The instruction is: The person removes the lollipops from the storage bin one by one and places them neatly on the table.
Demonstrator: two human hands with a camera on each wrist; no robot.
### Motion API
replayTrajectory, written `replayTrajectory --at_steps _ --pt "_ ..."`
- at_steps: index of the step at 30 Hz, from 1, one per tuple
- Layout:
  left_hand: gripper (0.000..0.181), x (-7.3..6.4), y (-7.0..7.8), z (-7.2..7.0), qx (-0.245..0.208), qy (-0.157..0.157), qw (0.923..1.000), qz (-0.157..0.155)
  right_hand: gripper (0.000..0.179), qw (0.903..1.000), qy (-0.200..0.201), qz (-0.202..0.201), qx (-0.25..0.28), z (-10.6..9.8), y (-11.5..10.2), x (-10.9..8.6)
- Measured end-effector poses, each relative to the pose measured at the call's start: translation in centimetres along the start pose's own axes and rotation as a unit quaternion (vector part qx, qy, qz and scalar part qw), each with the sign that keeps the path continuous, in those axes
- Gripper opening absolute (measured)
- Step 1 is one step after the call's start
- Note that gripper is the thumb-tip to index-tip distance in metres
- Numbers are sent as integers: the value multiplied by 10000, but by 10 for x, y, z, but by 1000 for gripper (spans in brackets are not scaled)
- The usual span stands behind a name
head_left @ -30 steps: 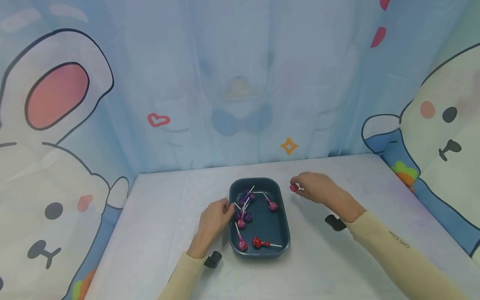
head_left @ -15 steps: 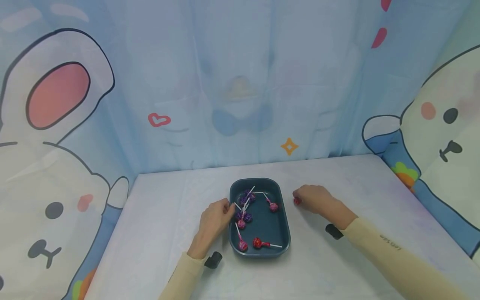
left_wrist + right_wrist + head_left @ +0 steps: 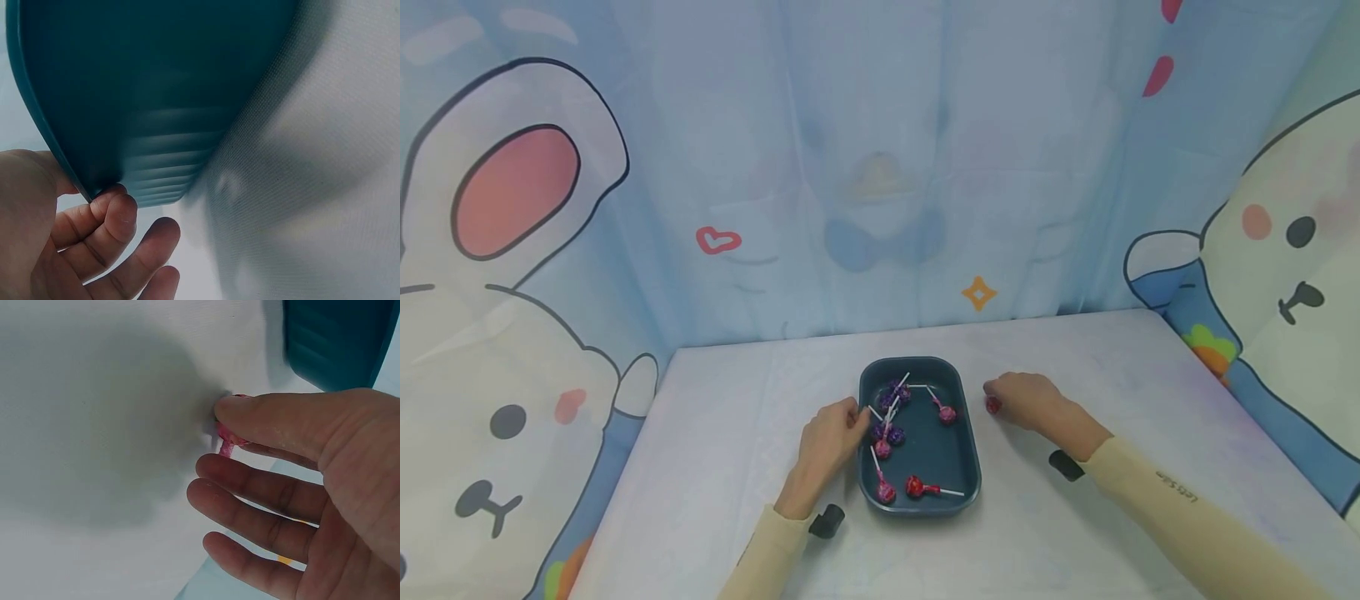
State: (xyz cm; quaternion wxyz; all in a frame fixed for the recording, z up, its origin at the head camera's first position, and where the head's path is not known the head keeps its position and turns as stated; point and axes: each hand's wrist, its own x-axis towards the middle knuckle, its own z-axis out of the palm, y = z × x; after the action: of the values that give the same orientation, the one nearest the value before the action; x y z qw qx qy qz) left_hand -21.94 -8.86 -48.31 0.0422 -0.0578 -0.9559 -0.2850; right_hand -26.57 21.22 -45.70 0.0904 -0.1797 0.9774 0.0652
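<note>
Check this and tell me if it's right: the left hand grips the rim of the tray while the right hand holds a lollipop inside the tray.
Not quite: the lollipop in the right hand is outside the tray, off to its right, as the head view shows. The left hand does grip the tray's rim.

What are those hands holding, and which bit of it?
The right hand pinches a lollipop by its round candy end. The left hand grips the tray by its rim.
</note>
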Motion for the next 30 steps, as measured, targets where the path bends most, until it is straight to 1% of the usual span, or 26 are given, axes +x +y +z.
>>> replayTrajectory --at_steps 4,6,8,10,13,16,20,24,30 --pt "28 -1 0 1 -37 -30 10000 -33 39 9997 -170 140 127 -4 1 0" --pt "28 -1 -1 1 -48 -55 10000 -49 46 9995 -163 182 218 -11 2 -2" --pt "28 0 -1 1 -42 -58 10000 -46 52 9993 -75 222 306 -21 2 -5" --pt "28 0 -1 0 -37 -48 10000 -45 56 9991 138 198 340 -32 1 -8" --pt "28 1 -1 -1 -48 -40 10000 -44 57 9984 460 112 318 -46 -2 -12" --pt "28 1 0 -2 -73 -60 9999 -70 57 9978 623 0 208 -55 -6 -13" --pt "28 1 -1 -1 -55 -85 9999 -73 56 9984 554 -63 138 -60 -12 -13" --pt "29 1 -1 0 -55 -24 10000 -29 57 9989 420 -94 164 -62 -20 -9" --pt "30 1 -1 0 -55 33 10000 7 57 9989 411 -202 119 -69 -37 -5"
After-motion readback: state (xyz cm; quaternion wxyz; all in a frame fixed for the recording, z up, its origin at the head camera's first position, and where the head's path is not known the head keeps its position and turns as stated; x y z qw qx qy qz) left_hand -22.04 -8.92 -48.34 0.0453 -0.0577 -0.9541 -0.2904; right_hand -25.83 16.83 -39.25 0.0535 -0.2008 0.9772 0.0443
